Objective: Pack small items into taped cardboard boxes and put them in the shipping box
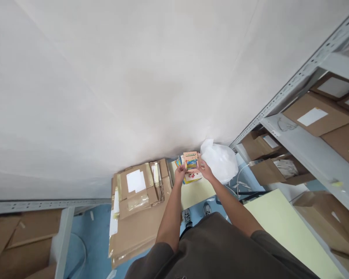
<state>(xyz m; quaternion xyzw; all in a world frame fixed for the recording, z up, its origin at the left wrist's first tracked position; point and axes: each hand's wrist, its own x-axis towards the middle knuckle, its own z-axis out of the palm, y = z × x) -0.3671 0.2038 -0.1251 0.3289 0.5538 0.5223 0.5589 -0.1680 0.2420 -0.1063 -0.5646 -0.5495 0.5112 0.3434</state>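
Between my hands is a small orange-pink book [191, 162] with a colourful picture on its cover. My left hand [180, 173] grips its left edge, and my right hand [205, 169] has hold of the right side. Under it lie several more thin picture books [192, 177], partly hidden, on a pale yellow table [196, 195]. A puffy white plastic bag [221, 161] sits just right of my right hand.
Flattened cardboard boxes [142, 228] are stacked to the left. Metal shelving [296, 135] with cardboard boxes runs along the right, and another shelf post [64, 232] stands at the left. A second pale yellow tabletop [282, 228] is at my right. A white wall [151, 77] rises ahead.
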